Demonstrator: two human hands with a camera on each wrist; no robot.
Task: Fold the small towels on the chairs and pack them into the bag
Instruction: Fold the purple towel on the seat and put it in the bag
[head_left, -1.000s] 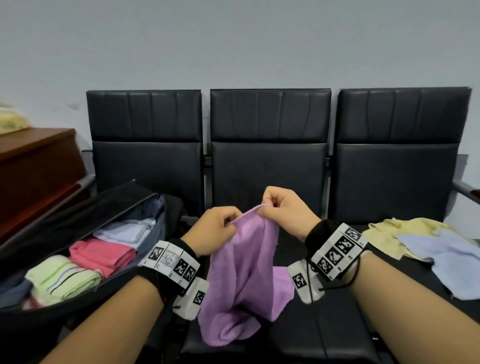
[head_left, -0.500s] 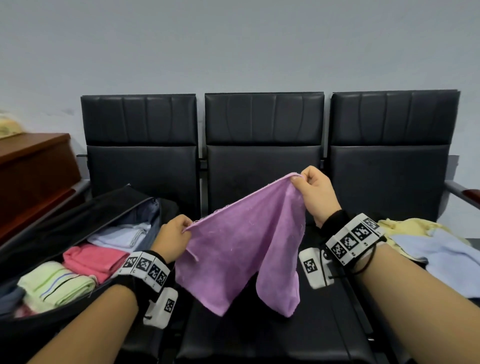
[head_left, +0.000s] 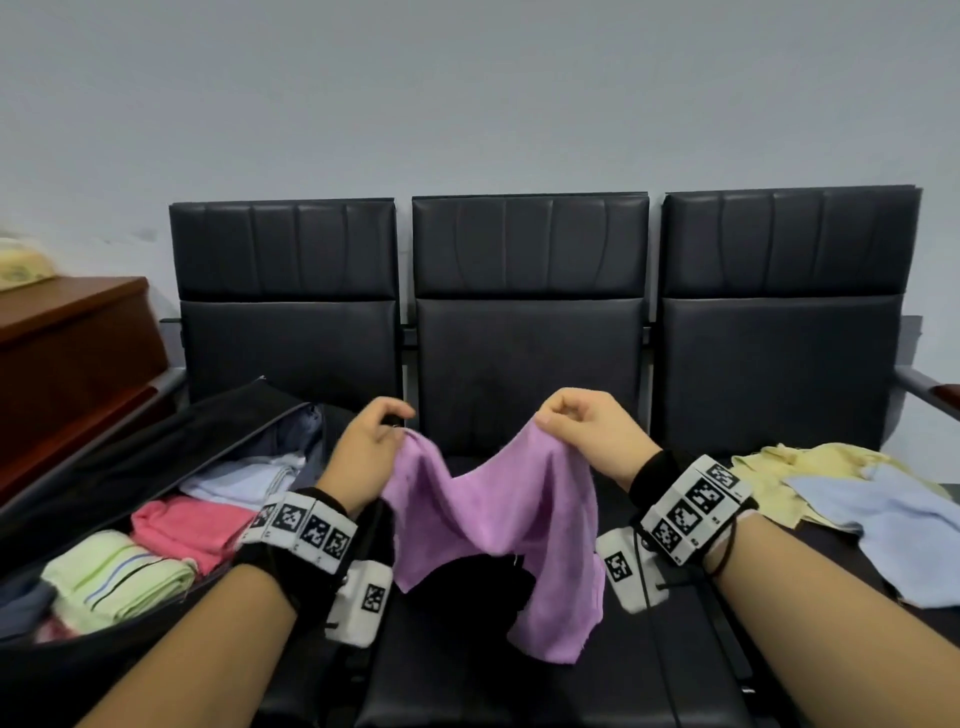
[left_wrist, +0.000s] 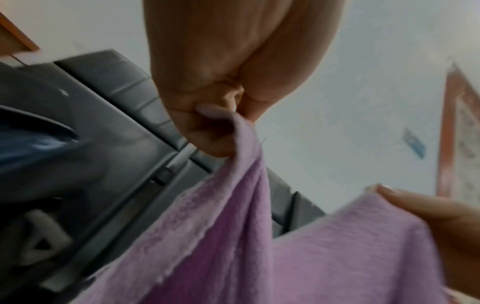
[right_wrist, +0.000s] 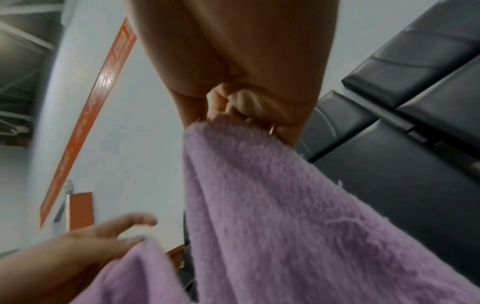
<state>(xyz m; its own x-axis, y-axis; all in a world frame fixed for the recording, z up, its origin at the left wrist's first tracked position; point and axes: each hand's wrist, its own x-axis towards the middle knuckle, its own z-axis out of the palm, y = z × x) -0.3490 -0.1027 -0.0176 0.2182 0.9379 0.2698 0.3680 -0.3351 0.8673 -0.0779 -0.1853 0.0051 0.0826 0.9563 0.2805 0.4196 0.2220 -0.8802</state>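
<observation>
Both grips, left hand (head_left: 366, 449) and right hand (head_left: 587, 441), pinch purple towel (head_left: 493, 514); fingertips hidden.

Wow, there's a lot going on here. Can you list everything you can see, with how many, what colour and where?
purple towel: one, held up over the middle seat
chairs: three, black, joined in a row against the wall
bag: one, black, open, on the left seat
folded towels: at least three in the bag: pink, white, light green striped
loose towels: two, yellow and light blue, on the right seat
wooden cabinet: one, brown, far left
wrist bands: two, black and white patterned, one on each wrist
left hand: grip pinching the purple towel's top edge
right hand: grip pinching the same edge further right
</observation>
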